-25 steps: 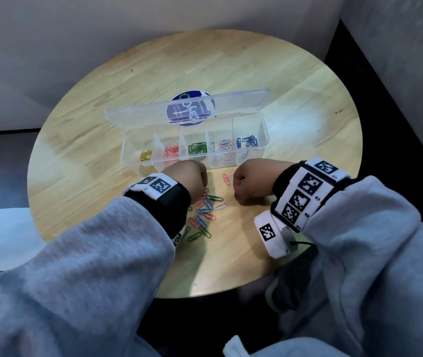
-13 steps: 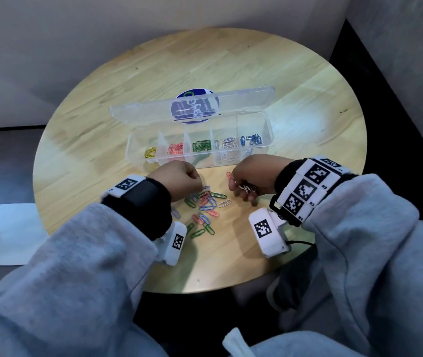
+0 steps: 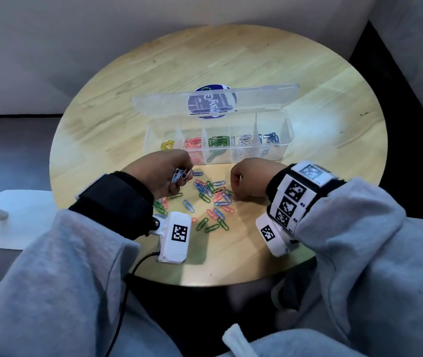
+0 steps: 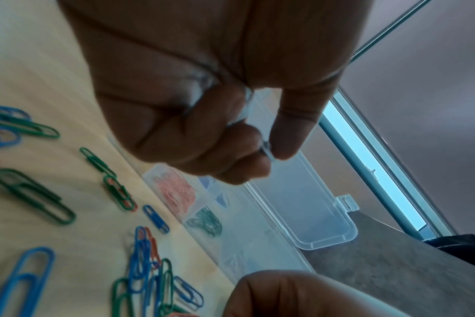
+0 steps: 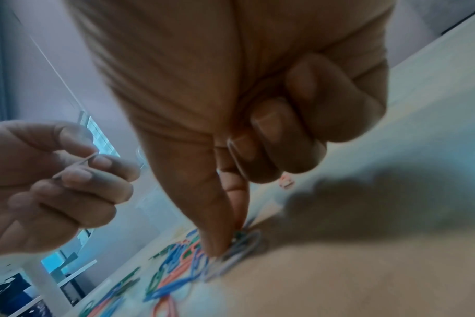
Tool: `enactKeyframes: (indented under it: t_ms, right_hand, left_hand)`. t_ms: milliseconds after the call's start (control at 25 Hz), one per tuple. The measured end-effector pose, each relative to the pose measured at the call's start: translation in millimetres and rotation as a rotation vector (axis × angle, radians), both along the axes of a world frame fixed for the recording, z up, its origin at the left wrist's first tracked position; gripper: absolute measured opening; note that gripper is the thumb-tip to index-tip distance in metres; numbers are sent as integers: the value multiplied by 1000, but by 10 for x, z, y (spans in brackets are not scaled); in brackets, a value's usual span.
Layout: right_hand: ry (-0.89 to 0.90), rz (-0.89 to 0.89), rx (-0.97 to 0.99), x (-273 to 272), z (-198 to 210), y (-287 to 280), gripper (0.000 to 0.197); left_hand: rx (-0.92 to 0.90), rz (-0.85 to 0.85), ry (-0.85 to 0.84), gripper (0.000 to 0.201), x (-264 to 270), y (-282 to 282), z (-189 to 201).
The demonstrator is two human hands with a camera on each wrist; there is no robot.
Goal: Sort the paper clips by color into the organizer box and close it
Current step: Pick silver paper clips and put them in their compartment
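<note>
Down at the near edge of the loose pile (image 3: 211,199), the right hand (image 3: 250,180) has thumb and forefinger tip pressed together on the white clip (image 3: 237,201) lying flat on the table (image 3: 308,81), its other fingers curled in; whether it has a real grip yet, I can't tell. That clip lies roughly sideways across the view, right under the fingertips, so this hand is clearly the nearer one. Over on the other side, the left hand (image 3: 164,173) hovers above the pile, pinching a small bunch of pale clips (image 3: 179,174) between thumb and fingers. Straight ahead, just beyond both hands, sits the organizer box (image 3: 220,143), lid (image 3: 215,101) tipped back. The white compartment (image 3: 244,140) is second from the right, so it's a short carry forward for either hand, by my reckoning.
</note>
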State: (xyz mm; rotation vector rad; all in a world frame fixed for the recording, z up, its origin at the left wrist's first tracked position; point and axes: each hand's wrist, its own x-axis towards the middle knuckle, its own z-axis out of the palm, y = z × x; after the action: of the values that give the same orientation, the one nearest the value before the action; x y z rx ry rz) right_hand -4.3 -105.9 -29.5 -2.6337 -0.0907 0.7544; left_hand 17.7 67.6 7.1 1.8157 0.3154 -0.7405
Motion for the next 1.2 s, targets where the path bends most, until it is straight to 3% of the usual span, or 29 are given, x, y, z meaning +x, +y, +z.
enactKeyframes:
  t_ms: [320, 480, 720, 840, 960, 1080, 1200]
  right_hand:
    - [66, -4, -51, 23, 16, -132, 10]
    - [9, -45, -63, 10, -9, -254, 22]
    - [-29, -64, -2, 8, -60, -253, 9]
    - [-19, -43, -7, 10, -64, -223, 14]
    - [-21, -60, -10, 1, -43, -217, 10]
    - [-15, -70, -26, -13, -38, -209, 12]
    - [5, -36, -100, -18, -53, -212, 21]
  left_hand:
    - [35, -37, 9, 23, -21, -10, -42]
    - [41, -42, 23, 22, -20, -69, -52]
    - [77, -72, 22, 20, -25, -195, -95]
    - [80, -86, 49, 16, -35, -284, -102]
    - [215, -268, -25, 12, -71, -389, -118]
    - [546, -587, -220, 10, -126, -476, -126]
    - [690, -718, -292, 7, -163, -552, -136]
